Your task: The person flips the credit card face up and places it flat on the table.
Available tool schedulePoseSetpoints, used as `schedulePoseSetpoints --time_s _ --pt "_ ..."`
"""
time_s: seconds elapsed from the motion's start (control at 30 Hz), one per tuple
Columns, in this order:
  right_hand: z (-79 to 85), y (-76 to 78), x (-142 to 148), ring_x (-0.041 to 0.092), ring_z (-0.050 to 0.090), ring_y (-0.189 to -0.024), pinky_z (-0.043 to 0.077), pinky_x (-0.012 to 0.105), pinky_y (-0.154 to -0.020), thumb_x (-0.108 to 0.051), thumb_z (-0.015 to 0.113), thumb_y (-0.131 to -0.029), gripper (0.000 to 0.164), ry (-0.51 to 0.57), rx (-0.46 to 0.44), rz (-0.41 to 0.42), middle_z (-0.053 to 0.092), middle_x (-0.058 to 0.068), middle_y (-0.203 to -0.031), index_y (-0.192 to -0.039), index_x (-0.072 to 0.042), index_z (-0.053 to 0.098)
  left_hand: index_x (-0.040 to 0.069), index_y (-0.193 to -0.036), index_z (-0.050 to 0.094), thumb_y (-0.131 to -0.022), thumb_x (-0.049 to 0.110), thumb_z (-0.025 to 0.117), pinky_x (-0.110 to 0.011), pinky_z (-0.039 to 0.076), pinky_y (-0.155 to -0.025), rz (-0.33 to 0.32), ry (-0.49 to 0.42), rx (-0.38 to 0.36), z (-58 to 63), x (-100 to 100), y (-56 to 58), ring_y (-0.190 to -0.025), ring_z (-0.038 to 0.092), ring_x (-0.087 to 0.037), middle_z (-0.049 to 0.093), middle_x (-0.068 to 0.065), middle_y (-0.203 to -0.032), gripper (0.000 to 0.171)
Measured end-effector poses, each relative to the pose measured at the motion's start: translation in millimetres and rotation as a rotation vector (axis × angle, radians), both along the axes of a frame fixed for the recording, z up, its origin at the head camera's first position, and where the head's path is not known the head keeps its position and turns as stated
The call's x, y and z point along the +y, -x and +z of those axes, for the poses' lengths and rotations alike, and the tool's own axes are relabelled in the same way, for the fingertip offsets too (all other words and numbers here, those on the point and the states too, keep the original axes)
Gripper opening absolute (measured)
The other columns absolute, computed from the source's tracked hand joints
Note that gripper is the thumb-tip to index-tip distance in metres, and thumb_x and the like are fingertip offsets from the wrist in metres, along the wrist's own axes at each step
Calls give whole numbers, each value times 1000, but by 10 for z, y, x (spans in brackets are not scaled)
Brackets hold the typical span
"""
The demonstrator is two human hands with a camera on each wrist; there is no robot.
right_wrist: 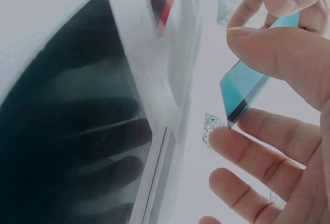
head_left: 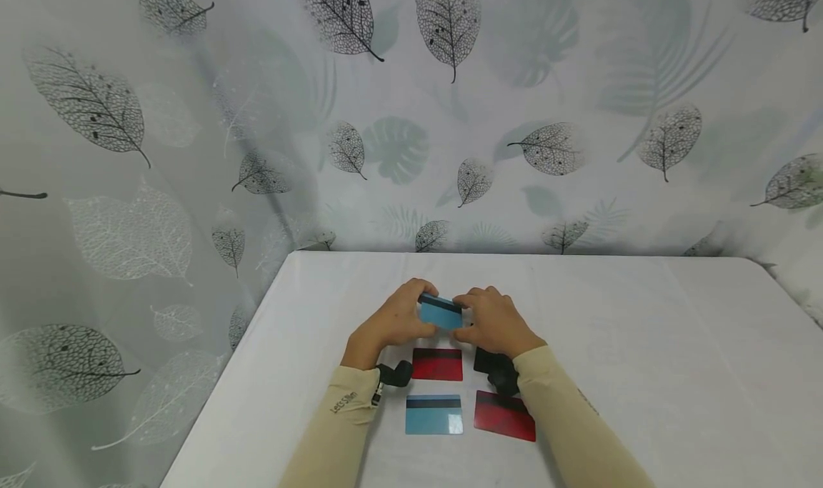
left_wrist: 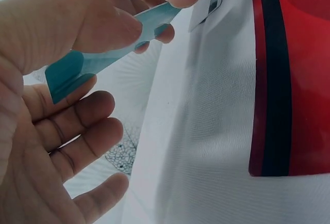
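Note:
Both hands hold a blue card with a dark stripe above the table, one hand at each end. My left hand pinches its left end between thumb and fingers; in the left wrist view the thumb lies across the card and the lower fingers spread away from it. The right hand grips the opposite end, its thumb over the card in the right wrist view. Just below the hands lies a red card with a black stripe. A black card is partly hidden by the right wrist.
Nearer the body, a second blue card and another red card lie on the white table. The right sleeve overlaps the red one's edge. A leaf-patterned curtain hangs behind the table and along its left side.

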State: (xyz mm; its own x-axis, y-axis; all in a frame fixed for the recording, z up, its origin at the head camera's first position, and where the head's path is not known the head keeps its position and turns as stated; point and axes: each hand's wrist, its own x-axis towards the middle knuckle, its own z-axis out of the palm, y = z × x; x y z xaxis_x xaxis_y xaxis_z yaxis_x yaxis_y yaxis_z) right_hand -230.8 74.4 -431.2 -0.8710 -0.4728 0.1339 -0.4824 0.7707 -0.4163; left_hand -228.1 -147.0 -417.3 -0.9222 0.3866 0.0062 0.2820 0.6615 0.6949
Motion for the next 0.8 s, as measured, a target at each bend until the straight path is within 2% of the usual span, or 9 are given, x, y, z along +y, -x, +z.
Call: schedulePoseSetpoints --time_s 0.4,0.6,0.8 --pt "15 -7 15 32 60 -107 51 59 -89 -32 83 -84 57 72 -30 14 72 10 -122 -133 -6 70 15 -134 53 -85 14 79 -46 49 -100 19 -83 -41 -27 -14 -4 -115 57 -24 62 -7 -127 56" --pt "8 -12 13 32 61 -108 52 60 -92 -31 82 -86 57 113 -45 14 72 11 -125 -136 -6 69 18 -132 54 -85 14 79 -48 50 -100 -10 -146 -28 -30 -4 12 -124 57 -28 66 -6 -126 53" --pt "11 -28 21 32 61 -109 51 60 -92 -31 82 -88 57 144 -51 20 74 10 -124 -138 -8 68 16 -133 54 -86 14 78 -51 49 -105 -35 -200 -3 -45 10 29 -134 55 -32 66 -4 -130 53"
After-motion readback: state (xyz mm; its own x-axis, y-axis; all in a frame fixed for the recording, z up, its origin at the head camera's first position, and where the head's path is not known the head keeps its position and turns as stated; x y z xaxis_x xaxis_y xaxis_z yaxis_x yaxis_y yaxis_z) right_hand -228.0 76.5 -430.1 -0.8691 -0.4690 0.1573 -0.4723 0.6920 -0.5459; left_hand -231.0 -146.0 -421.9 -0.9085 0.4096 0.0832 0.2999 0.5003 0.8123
